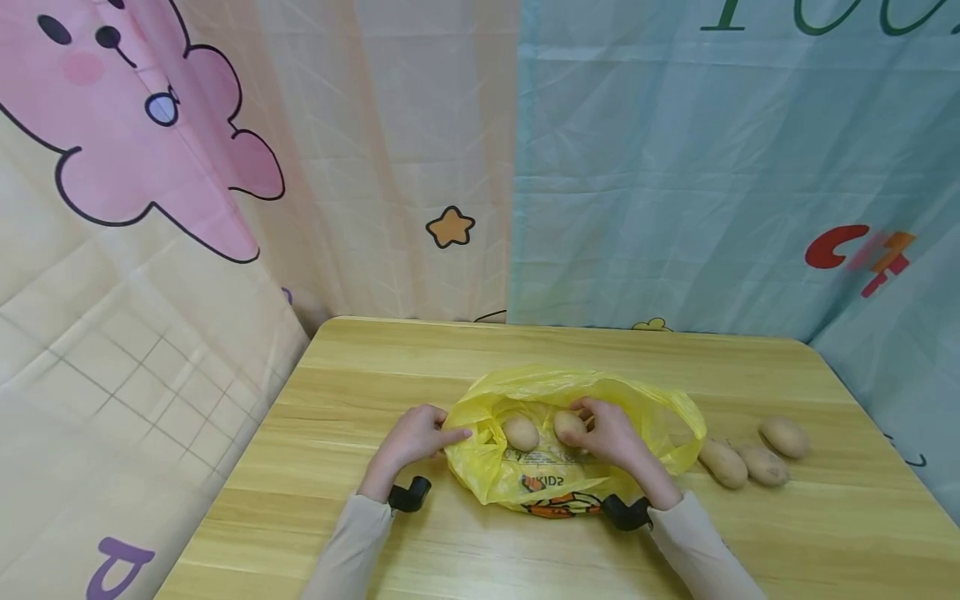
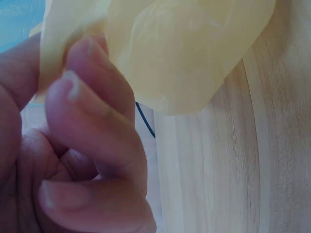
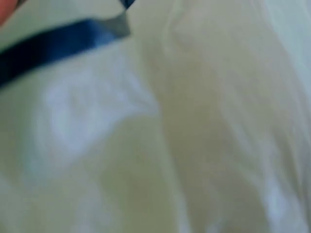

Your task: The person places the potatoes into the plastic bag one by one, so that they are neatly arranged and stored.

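Note:
A yellow plastic bag [image 1: 480,475] lies on the table with its mouth spread wide. My left hand [image 1: 415,435] pinches the bag's left rim between thumb and fingers; the left wrist view shows the thin film [image 2: 175,53] between them. Inside the bag, my right hand [image 1: 609,432] grips a potato [image 1: 567,425] with thumb and fingertips. Another potato [image 1: 521,433] rests in the bag just left of it. Blurred bag film fills most of the right wrist view and hides the right fingers there.
To the right of the bag lie three more potatoes: one close to its edge [image 1: 723,464], a dusty potato [image 1: 765,465] beside it, and a potato [image 1: 785,437] farther back. The wooden table [image 1: 300,492] ends at patterned curtains [image 1: 390,167] behind and at the sides.

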Demonstrator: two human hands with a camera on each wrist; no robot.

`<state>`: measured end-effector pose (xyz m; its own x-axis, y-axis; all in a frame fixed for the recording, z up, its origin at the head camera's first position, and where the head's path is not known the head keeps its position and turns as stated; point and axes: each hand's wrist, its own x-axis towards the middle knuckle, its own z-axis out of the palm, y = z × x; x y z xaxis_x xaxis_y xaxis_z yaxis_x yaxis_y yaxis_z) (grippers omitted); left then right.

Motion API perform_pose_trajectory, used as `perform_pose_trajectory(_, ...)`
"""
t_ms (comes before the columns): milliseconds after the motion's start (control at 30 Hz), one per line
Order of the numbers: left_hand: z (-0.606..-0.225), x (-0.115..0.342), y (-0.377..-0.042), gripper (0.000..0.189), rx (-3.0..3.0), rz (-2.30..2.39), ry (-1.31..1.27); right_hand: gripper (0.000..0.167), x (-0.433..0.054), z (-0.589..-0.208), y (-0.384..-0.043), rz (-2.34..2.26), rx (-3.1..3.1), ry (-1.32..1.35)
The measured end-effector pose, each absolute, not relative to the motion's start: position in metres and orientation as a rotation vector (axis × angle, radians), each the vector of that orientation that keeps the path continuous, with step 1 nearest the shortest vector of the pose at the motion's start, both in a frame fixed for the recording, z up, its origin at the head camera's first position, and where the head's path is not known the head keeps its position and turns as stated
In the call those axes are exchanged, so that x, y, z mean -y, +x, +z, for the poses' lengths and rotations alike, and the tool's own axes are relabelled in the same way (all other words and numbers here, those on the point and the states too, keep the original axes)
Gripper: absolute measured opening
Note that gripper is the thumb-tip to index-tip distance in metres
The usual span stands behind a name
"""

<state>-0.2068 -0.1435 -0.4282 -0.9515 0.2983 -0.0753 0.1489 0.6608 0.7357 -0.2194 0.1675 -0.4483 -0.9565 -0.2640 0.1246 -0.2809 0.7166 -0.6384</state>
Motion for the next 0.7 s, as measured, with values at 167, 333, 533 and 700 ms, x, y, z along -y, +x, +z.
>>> perform_pose_trajectory(167,-0.428,0.144,-0.207,0.034,-2.684,1.169,0.365,0.043,-0.168,-0.446,-0.219,1.069,2.915,0.437)
perform_pose_trajectory(333,-0.429,0.144,-0.207,0.034,-2.693,1.164,0.371,0.046,-0.171,-0.443,-0.218,1.059,2.95,0.391)
perform_pose_trajectory(533,-0.43,0.144,-0.207,0.036,-2.703,1.167,0.378,0.044,-0.174,-0.44,-0.215,1.057,2.954,0.354)
perform_pose_trajectory(700,-0.43,0.144,-0.207,0.035,-2.701,1.17,0.381,0.041,-0.176,-0.437,-0.213,1.05,2.926,0.337)
